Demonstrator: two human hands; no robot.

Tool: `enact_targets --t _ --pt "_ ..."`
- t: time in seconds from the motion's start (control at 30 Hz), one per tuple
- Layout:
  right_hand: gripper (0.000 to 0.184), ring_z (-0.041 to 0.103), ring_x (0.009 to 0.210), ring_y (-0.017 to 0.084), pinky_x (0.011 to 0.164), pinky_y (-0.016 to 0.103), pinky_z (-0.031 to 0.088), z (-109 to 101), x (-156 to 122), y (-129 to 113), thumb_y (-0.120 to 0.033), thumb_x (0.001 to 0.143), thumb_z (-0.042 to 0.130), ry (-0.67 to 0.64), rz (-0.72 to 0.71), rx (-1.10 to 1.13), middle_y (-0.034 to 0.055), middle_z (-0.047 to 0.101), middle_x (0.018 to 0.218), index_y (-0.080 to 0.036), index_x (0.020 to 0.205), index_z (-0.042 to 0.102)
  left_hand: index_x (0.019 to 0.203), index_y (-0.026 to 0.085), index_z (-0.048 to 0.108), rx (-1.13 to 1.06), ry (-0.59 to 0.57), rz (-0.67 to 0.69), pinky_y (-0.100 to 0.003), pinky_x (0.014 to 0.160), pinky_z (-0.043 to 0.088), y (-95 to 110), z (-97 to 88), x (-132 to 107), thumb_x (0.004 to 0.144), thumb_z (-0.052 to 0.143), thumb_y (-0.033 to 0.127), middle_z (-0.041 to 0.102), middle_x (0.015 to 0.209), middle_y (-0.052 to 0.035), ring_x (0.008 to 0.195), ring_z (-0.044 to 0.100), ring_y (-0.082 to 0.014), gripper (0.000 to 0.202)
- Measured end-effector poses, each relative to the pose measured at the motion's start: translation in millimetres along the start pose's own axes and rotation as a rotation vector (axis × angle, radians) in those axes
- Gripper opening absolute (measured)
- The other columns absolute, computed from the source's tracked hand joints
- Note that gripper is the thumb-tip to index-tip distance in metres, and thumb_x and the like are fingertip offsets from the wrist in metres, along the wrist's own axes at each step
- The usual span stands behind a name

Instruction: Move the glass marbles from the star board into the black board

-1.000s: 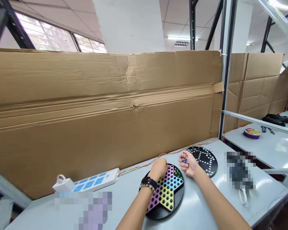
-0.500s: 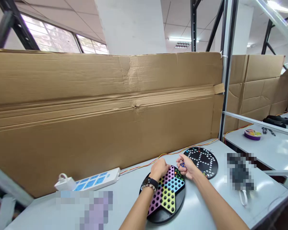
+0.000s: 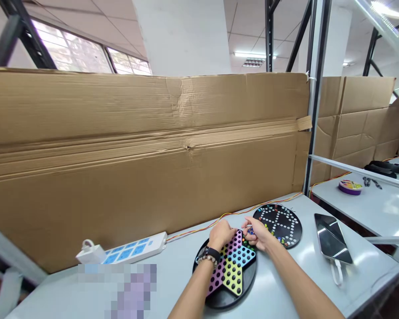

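Note:
A Chinese checkers board (image 3: pixel 233 278), a black disc with a pink, blue and yellow star full of holes, lies on the table. Over its far left side is my left hand (image 3: pixel 221 234), fingers closed together near the star's far pink tip; whatever they hold is hidden. My right hand (image 3: pixel 257 235) is curled round several small blue marbles (image 3: pixel 250 231) just right of that tip. Partly under the right hand, more coloured marbles sit at the star's far right side. Beyond it, a round black lid with white dots (image 3: pixel 281 225) carries several coloured marbles along its edge.
A phone (image 3: pixel 333 238) with a white cable lies to the right on the white table (image 3: pixel 306 283). At the left stands a power strip (image 3: pixel 138 250) with a plug. Red and yellow wires (image 3: pixel 199 229) run along the cardboard wall (image 3: pixel 146 186). A metal post (image 3: pixel 314 110) rises at the back right.
My right hand has shifted slightly left, its fingers closer to the star's far tip and to my left hand. The left hand stays in nearly the same place.

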State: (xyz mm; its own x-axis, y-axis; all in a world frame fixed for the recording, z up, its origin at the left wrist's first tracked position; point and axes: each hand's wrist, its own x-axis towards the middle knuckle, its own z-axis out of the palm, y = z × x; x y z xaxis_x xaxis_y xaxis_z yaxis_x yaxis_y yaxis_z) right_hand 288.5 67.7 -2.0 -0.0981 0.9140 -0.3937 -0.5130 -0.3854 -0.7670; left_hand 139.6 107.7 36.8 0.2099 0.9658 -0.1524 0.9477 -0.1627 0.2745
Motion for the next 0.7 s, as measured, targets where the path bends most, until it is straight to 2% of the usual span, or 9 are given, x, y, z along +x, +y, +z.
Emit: enact_targets --t 0.1,0.17,0.23,0.33,0.37,0.43,0.53,0.63,0.7 --pt "0.035 0.024 0.034 0.001 0.037 0.014 0.009 -1 1 1 -0.039 0.104 0.041 -0.006 0.01 0.013 -0.0046 0.052 0.055 -0.017 0.08 0.055 0.13 0.018 0.062 -0.032 -0.059 0.009 -0.046 0.092 0.06 0 -6.1 -2 0.099 0.066 0.04 0.065 0.13 -0.0083 0.11 0.068 -0.0243 0.038" --pt "0.035 0.024 0.033 0.001 0.037 0.014 0.009 -3 2 0 -0.039 0.104 0.041 -0.011 0.026 0.032 -0.0046 0.052 0.054 -0.017 0.08 0.054 0.125 0.017 0.064 -0.059 -0.053 0.021 -0.043 0.089 0.06 -3 -12.4 -2 0.099 0.066 0.04 0.068 0.124 -0.0075 0.104 0.069 -0.0225 0.035" --pt "0.037 0.023 0.033 0.002 0.037 0.014 0.009 -4 2 -2 -0.04 0.105 0.04 -0.02 0.049 0.059 -0.0043 0.052 0.054 -0.017 0.079 0.054 0.106 0.014 0.071 -0.094 -0.022 0.051 -0.036 0.081 0.057 -5 -19.8 -1 0.099 0.064 0.04 0.073 0.105 -0.0056 0.09 0.07 -0.0203 0.028" --pt "0.043 0.023 0.032 0.002 0.035 0.013 0.008 -5 1 -6 -0.044 0.106 0.034 -0.068 0.092 0.114 -0.0033 0.052 0.054 -0.017 0.08 0.054 0.078 0.015 0.074 -0.163 0.047 0.143 -0.028 0.069 0.047 -1 -28.5 -3 0.099 0.057 0.039 0.074 0.078 -0.0036 0.074 0.068 -0.0185 0.036" --pt "0.046 0.023 0.032 0.002 0.035 0.013 0.009 -5 1 -8 -0.047 0.106 0.032 -0.096 0.107 0.136 -0.0028 0.053 0.054 -0.017 0.08 0.055 0.077 0.016 0.074 -0.187 0.071 0.185 -0.027 0.069 0.045 4 -29.7 -6 0.098 0.056 0.039 0.075 0.078 -0.0032 0.075 0.068 -0.0185 0.036" --pt "0.049 0.023 0.033 0.002 0.035 0.013 0.009 -6 1 -10 -0.052 0.105 0.032 -0.165 0.123 0.186 -0.0025 0.053 0.054 -0.018 0.078 0.054 0.089 0.019 0.077 -0.229 0.116 0.273 -0.025 0.074 0.046 17 -29.1 -12 0.097 0.056 0.037 0.078 0.089 -0.0024 0.084 0.07 -0.0181 0.029" --pt "0.041 0.02 0.033 0.002 0.035 0.014 0.009 -6 2 -13 -0.05 0.101 0.043 -0.21 0.067 0.213 -0.005 0.05 0.053 -0.019 0.077 0.052 0.106 0.023 0.076 -0.248 0.162 0.372 -0.026 0.083 0.048 38 -23.8 -23 0.094 0.061 0.033 0.08 0.105 -0.0025 0.096 0.071 -0.0197 0.022" --pt "0.025 0.018 0.034 0.003 0.036 0.016 0.012 -10 2 -16 -0.038 0.094 0.056 -0.03 -0.11 0.096 -0.0068 0.049 0.054 -0.019 0.077 0.054 0.116 0.024 0.073 -0.241 0.197 0.414 -0.028 0.088 0.049 46 -21.6 -29 0.096 0.057 0.032 0.078 0.114 -0.0036 0.1 0.07 -0.0203 0.027" --pt "0.021 0.02 0.037 0.004 0.038 0.018 0.014 -17 1 -21 -0.033 0.091 0.056 0.109 -0.205 0.023 -0.0063 0.05 0.055 -0.02 0.076 0.053 0.121 0.024 0.071 -0.227 0.218 0.414 -0.029 0.091 0.05 42 -23.5 -28 0.101 0.048 0.033 0.076 0.121 -0.0048 0.101 0.07 -0.0195 0.032"
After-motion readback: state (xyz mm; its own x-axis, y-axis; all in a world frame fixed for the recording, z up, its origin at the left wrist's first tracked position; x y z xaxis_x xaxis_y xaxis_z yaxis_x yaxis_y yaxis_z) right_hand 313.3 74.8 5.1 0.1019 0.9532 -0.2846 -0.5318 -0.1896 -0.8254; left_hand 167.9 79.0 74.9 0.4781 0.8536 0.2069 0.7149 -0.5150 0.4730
